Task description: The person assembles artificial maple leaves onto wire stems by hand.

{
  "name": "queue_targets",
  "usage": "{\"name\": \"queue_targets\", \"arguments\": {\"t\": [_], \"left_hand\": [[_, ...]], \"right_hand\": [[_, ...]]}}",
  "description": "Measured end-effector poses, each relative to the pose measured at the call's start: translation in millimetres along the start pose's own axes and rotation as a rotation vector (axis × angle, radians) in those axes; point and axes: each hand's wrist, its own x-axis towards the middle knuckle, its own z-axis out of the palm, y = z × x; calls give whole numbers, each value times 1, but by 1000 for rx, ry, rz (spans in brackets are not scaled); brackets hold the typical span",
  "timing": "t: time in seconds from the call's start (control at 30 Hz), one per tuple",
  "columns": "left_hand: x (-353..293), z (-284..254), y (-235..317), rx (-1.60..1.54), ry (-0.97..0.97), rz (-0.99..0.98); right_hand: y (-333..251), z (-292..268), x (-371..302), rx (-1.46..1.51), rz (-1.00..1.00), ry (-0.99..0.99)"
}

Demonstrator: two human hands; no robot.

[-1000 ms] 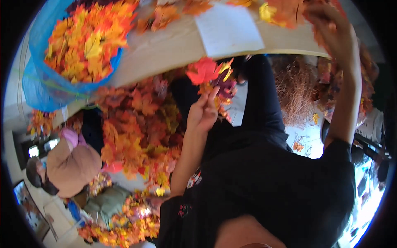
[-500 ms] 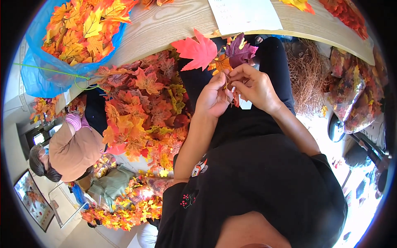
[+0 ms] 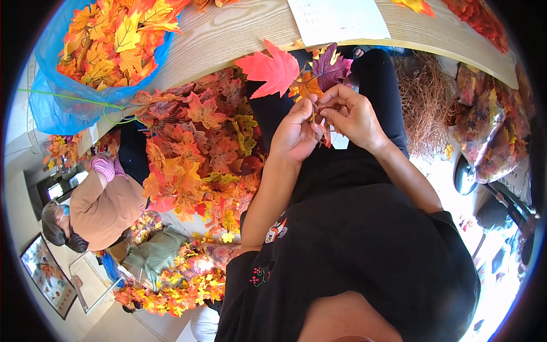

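Observation:
Over my lap, just below the table edge, both hands meet at a thin stem of artificial maple leaves. My left hand (image 3: 296, 132) is closed, pinching the stem between thumb and fingers. Close beside it, my right hand (image 3: 354, 118) is closed too, thumb and fingertips together at the same stem. Above the fingers spread a large pinkish-red maple leaf (image 3: 271, 71), a dark purple leaf (image 3: 330, 68) and a smaller orange leaf (image 3: 306, 85). Part of a reddish leaf (image 3: 326, 137) shows below, between the hands. My fingers hide most of the stem.
A blue plastic bag (image 3: 57, 85) of orange-yellow leaves sits at the upper left. Paper (image 3: 339, 23) lies on the wooden table (image 3: 239, 31). Heaped leaves (image 3: 199, 148) are at my left, brown twigs (image 3: 424, 108) and bagged leaves (image 3: 481, 125) at my right. Another person (image 3: 105, 211) works far left.
My right fingers have shifted slightly and drawn closer together at the stem. The leaves have tilted a little, and my left hand keeps its grip.

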Motion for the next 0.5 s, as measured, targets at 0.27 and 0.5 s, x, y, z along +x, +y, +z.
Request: {"name": "queue_targets", "arguments": {"t": [0.27,0.5], "left_hand": [[2,-8,2,-20,-65,-35],[2,-12,-3,102,-51,21]], "right_hand": [[4,0,2,-10,-46,-22],[-5,0,0,2,79,-13]]}}
